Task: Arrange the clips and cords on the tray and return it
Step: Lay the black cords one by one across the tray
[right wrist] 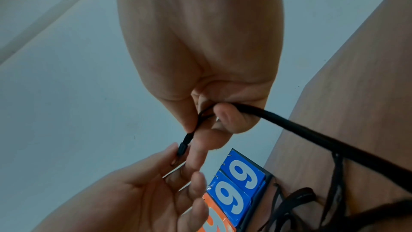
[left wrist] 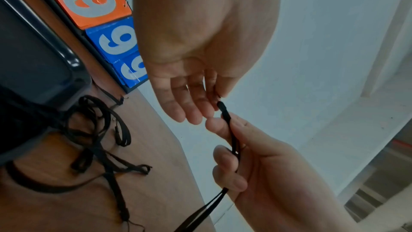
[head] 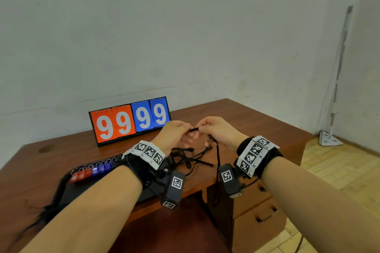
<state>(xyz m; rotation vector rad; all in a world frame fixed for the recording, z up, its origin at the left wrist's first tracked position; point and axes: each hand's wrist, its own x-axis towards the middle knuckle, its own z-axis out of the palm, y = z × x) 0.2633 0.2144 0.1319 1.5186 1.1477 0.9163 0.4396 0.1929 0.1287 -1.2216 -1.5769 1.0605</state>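
Observation:
My right hand [head: 213,127] pinches a black cord [head: 194,129] near its end, above the desk. The rest of the cord hangs down past my right wrist. My left hand [head: 176,131] is held close, fingers relaxed, a fingertip [right wrist: 174,147] touching the cord's tip [right wrist: 181,149]. In the left wrist view the cord [left wrist: 225,112] sticks out of the right hand [left wrist: 245,147] just under the left hand [left wrist: 196,94]. A tangle of black cords [head: 185,158] lies on the desk. The black tray [head: 67,174] at the left holds a row of red and blue clips [head: 92,170].
An orange and blue flip scoreboard [head: 129,121] reading 99 99 stands at the back of the brown desk [head: 246,121], against the wall. Drawers [head: 265,217] sit under the desk's right side. A metal pole [head: 337,88] leans in the right corner.

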